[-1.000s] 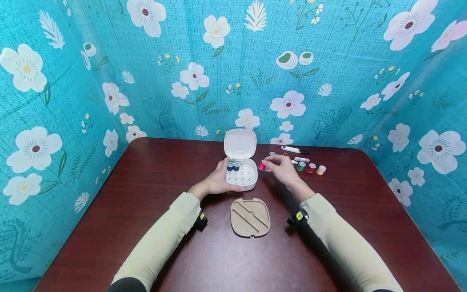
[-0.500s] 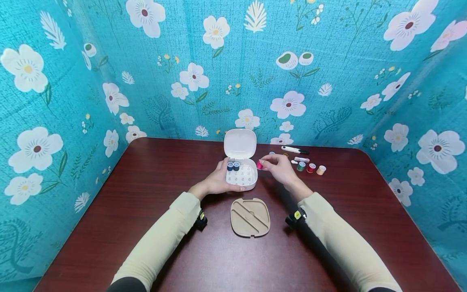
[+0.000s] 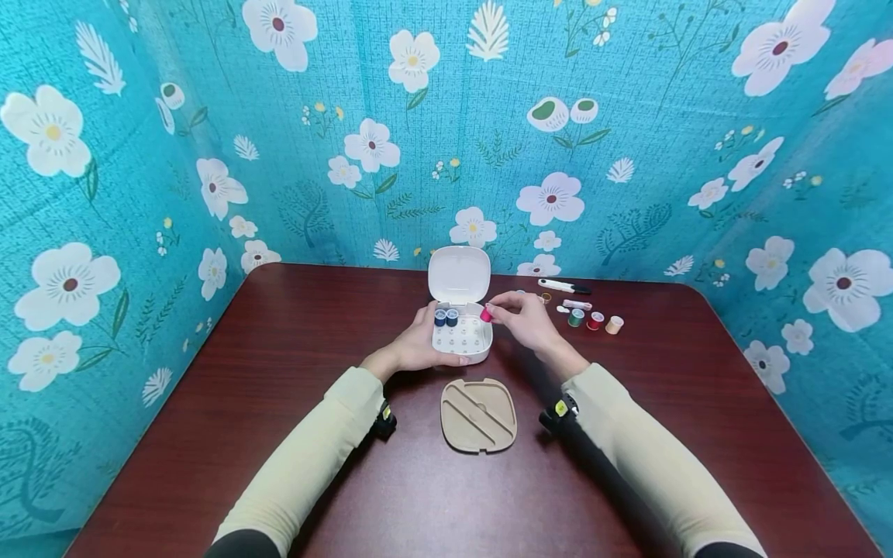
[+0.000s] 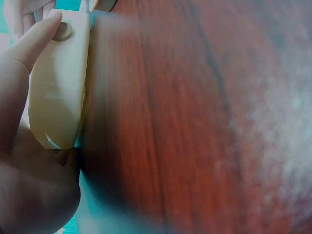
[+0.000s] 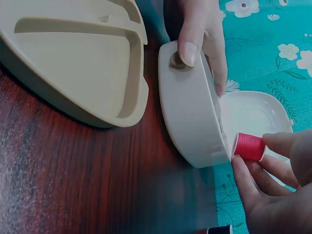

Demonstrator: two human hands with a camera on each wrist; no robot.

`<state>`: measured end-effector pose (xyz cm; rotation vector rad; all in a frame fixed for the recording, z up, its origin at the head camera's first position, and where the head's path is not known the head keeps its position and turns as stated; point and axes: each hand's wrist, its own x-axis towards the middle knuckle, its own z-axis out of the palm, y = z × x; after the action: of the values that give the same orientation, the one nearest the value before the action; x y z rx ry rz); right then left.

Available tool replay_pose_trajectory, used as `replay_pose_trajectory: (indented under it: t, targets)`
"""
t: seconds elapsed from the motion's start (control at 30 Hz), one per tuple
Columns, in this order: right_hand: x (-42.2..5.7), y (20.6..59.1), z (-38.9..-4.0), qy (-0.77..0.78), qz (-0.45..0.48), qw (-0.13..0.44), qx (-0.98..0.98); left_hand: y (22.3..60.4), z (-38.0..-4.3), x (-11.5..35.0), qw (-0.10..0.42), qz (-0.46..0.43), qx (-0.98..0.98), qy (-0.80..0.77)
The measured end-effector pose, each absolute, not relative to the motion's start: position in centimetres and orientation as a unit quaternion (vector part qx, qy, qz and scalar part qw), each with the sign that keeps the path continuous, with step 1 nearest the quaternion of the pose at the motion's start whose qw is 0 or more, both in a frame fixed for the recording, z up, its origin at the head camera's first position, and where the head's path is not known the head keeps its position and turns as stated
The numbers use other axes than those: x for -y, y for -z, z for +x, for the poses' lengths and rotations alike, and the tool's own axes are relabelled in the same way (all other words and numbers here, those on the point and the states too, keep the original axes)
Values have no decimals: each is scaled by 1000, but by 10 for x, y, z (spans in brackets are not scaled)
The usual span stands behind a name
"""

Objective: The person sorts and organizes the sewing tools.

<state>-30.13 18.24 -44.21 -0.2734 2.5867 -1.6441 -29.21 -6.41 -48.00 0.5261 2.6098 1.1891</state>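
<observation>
A white sewing box (image 3: 462, 341) with its lid raised stands near the far side of the table. Two dark blue thread spools (image 3: 446, 318) sit side by side at its back left, among rows of small pegs. My left hand (image 3: 418, 341) grips the box from the left; in the right wrist view its thumb (image 5: 190, 48) lies on the front wall by a round brown button (image 5: 178, 60). Between thumb and fingertips my right hand (image 3: 526, 319) pinches a bright pink thread spool (image 5: 249, 146), held over the box's right rim.
A beige divided tray (image 3: 478, 416) lies in front of the box. To the right are green (image 3: 575, 318), red (image 3: 595, 321) and cream (image 3: 614, 325) spools, a small pale bundle (image 3: 577, 305) and a white-and-black tool (image 3: 563, 287). Patterned cloth hangs behind the table.
My right hand has moved left with the pink thread spool, from beside the box to over its right rim. My left hand and the box have stayed put.
</observation>
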Motion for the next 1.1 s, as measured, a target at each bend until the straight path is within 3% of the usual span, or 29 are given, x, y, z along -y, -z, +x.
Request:
replay_pose_trajectory:
  t: [0.57, 1.1]
  targets:
    - [-166, 441, -306, 443, -157, -40, -882, 477, -289, 64, 99, 185, -886, -413]
    - [-158, 442, -312, 406, -195, -31, -892, 482, -292, 64, 108, 186, -891, -399]
